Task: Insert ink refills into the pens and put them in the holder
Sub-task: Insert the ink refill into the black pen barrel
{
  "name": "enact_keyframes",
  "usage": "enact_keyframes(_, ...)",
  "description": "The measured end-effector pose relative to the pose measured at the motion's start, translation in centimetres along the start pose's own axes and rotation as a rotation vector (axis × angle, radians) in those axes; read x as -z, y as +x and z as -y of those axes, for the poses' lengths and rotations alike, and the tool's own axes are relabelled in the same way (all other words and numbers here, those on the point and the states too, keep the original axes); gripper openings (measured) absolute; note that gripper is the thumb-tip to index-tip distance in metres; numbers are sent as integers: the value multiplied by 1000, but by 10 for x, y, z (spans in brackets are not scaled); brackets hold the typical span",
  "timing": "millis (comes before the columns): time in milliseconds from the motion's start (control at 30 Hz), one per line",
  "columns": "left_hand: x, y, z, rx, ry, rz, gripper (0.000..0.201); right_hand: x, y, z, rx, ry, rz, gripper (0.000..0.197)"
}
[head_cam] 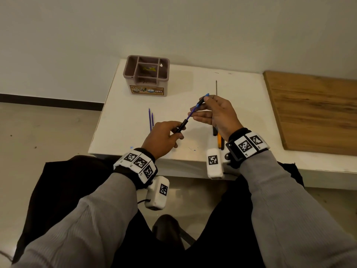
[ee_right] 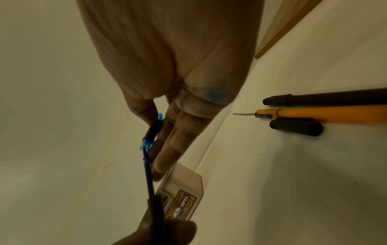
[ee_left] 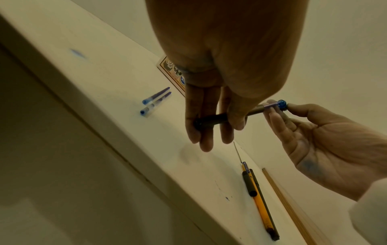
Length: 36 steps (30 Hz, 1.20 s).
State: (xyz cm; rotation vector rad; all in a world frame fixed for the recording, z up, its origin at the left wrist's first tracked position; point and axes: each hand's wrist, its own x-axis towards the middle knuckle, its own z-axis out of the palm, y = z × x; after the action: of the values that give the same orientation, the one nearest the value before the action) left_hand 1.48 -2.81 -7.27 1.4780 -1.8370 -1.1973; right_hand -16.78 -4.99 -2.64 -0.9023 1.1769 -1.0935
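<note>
My left hand [head_cam: 174, 132] grips a black pen barrel [head_cam: 181, 126] above the white table [head_cam: 241, 97]. A blue ink refill [head_cam: 191, 113] sticks partway out of the barrel's far end. My right hand [head_cam: 201, 105] pinches the refill's blue-capped top piece [ee_right: 153, 132] between thumb and fingers, its other fingers straight. In the left wrist view the barrel [ee_left: 211, 120] lies across my curled fingers. Two spare blue refills [head_cam: 150, 118] lie on the table left of my hands. The brown divided holder [head_cam: 146, 74] stands at the table's far left.
An orange pen [head_cam: 219, 141] and dark pens [ee_right: 326, 98] lie near the front edge by my right wrist. A thin dark refill [head_cam: 216, 88] lies further back. A wooden board [head_cam: 316, 111] adjoins the table on the right. Floor lies to the left.
</note>
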Motion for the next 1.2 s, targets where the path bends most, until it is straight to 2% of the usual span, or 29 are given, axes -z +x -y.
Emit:
enact_keyframes(267, -1, 1, 2, -8, 7, 7, 27, 0, 1, -2, -1, 17, -8, 21)
enact_keyframes(500, -1, -1, 0, -78, 66, 25, 61, 0, 2, -3, 1, 4, -23, 20)
enact_keyframes(1200, 1, -3, -6, -36, 50, 56, 59, 2, 3, -4, -5, -35, -18, 23)
